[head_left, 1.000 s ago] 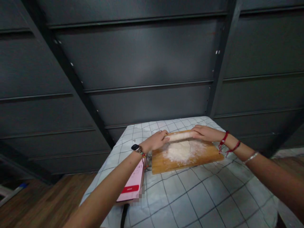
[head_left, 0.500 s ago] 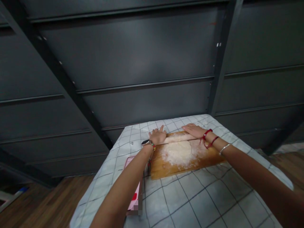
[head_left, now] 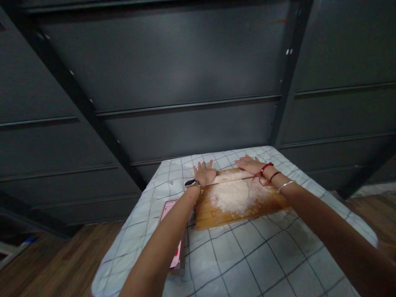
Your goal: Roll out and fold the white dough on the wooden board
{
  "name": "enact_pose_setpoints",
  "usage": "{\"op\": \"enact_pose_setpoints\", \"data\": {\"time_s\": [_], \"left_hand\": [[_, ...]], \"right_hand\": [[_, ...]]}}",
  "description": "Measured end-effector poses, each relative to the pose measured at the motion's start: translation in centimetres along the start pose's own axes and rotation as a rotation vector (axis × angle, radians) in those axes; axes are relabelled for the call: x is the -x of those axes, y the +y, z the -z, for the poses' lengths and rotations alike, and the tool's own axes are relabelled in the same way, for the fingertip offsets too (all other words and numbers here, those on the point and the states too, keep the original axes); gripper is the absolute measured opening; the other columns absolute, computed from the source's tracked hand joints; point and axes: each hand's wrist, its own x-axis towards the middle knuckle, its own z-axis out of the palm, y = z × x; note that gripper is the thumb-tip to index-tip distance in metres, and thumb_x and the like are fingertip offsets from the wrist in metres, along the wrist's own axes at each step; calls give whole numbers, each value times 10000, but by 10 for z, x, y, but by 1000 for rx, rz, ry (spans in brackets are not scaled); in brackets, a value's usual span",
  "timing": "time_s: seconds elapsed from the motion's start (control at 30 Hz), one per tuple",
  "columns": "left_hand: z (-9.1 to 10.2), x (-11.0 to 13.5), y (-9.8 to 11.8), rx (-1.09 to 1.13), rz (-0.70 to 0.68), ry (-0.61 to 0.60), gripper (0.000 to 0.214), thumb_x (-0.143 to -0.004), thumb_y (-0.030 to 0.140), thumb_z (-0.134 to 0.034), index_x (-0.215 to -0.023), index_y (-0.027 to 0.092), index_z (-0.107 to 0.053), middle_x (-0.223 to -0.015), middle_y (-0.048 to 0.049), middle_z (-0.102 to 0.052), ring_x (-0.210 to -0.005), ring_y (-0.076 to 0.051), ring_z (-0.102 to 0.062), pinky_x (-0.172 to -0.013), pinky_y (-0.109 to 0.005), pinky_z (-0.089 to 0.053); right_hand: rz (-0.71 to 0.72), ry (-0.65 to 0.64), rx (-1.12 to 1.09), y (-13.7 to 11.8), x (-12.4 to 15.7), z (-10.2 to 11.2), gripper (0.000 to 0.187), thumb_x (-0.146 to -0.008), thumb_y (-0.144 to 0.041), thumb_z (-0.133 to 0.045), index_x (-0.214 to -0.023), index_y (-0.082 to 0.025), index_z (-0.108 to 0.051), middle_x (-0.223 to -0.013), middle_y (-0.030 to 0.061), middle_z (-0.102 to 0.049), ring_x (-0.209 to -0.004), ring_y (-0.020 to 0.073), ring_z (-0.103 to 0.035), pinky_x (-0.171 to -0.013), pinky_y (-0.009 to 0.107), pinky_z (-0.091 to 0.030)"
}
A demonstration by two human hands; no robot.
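Head view: left hand (head_left: 204,173), right hand (head_left: 251,165), grips wide, press rolling pin (head_left: 232,176) on floured board (head_left: 212,216).

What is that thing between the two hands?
A pale rolling pin runs from the left hand to the right hand, palms flat on its ends, beyond the floury dough, in the head view.

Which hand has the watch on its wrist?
The left hand: a black watch sits at its wrist. The right hand has red strings and a silver bangle instead. Both rest on the rolling pin.
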Motion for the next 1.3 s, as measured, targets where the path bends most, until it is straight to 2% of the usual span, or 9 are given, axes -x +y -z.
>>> {"op": "enact_pose_setpoints", "data": {"time_s": [0.13,0.33,0.5,0.6,0.9,1.0,1.07,1.23,1.3], "left_hand": [[-7,18,2,-49,-86,138,568,-905,343,-225,-1465,254,-209,-1512,-79,-235,-1396,-289,-134,-1099,-546,-114],[-19,49,6,-117,-158,350,540,-906,313,-261,-1435,218,-309,-1438,-108,-380,-1362,-281,-253,-1109,-509,-135],[-22,66,10,-109,-156,402,543,-902,307,-296,-1434,200,-311,-1425,-124,-394,-1354,-284,-268,-1102,-464,-185],[-23,73,11,-103,-181,421,557,-900,303,-305,-1444,185,-283,-1434,-131,-377,-1361,-282,-250,-1099,-451,-195],[-22,93,13,-80,-239,360,567,-910,301,-264,-1454,141,-234,-1452,-125,-354,-1350,-265,-272,-1092,-450,-193],[-17,93,11,-76,-255,307,561,-914,304,-233,-1452,148,-239,-1451,-108,-362,-1346,-254,-283,-1092,-428,-194],[-13,88,10,-68,-248,234,566,-913,309,-211,-1459,158,-219,-1448,-100,-368,-1344,-250,-291,-1085,-417,-207],[-6,60,7,-20,-185,37,621,-903,367,-192,-1487,207,-54,-1479,-89,-313,-1357,-254,-270,-1073,-436,-221],[-8,45,5,-10,-142,-19,641,-896,404,-198,-1486,232,-14,-1499,-78,-268,-1373,-263,-231,-1079,-459,-204]], "right_hand": [[-28,-20,-14,-9,21,-3,632,-916,-560,-69,-1412,-305,-364,-1496,26,-287,-1398,283,-107,-1072,606,-108],[42,82,96,-20,52,-5,592,-941,-500,-89,-1370,-281,-434,-1428,40,-410,-1379,266,-193,-1076,586,-137],[60,105,70,-27,71,-4,576,-948,-488,-97,-1376,-267,-413,-1429,12,-409,-1371,280,-218,-1062,604,-150],[83,137,77,-28,78,-6,563,-954,-475,-112,-1370,-253,-419,-1428,5,-412,-1361,278,-247,-1066,555,-181],[107,216,133,-34,103,-16,472,-971,-409,-194,-1162,-176,-556,-1243,105,-580,-1204,251,-465,-996,452,-294],[135,176,138,-34,103,-13,472,-969,-418,-211,-1052,-157,-595,-1123,122,-635,-1077,230,-558,-941,371,-360],[150,114,111,-33,97,-10,485,-969,-413,-206,-1018,-152,-612,-1096,127,-647,-1041,219,-581,-919,336,-384],[209,132,16,-28,75,-2,499,-960,-425,-213,-1256,-184,-535,-1314,88,-538,-1214,214,-472,-1009,356,-340],[194,91,1,-28,63,3,501,-958,-417,-215,-1254,-184,-545,-1324,85,-530,-1215,216,-473,-1016,353,-340]]}}
